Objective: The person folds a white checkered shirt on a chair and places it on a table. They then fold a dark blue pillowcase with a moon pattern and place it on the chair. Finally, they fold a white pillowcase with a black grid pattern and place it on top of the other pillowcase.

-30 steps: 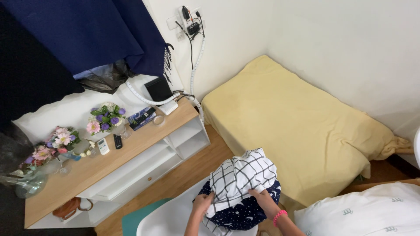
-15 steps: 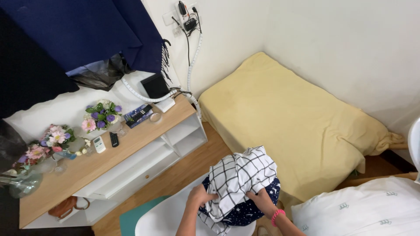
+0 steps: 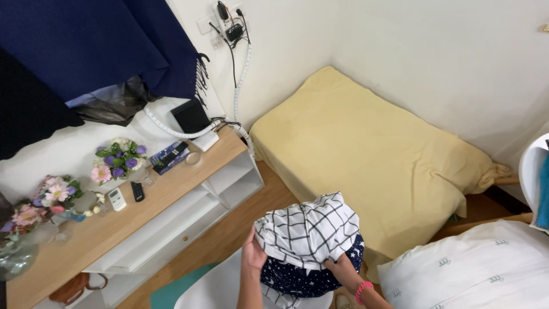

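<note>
A white cloth with a black grid pattern lies bunched on top of a dark blue cloth with small white stars. My left hand grips the left edge of the checked cloth. My right hand, with a pink bead bracelet on the wrist, pinches the cloth's lower right edge. Both cloths sit over a white chair seat at the bottom of the view.
A low mattress under a yellow sheet fills the corner. A white pillow lies at the bottom right. On the left, a wooden shelf unit carries flower bouquets, remotes and a glass. A dark blue curtain hangs above it.
The view has shifted slightly left and down. My hands have regripped the checked cloth, with the left hand now at its left edge.
</note>
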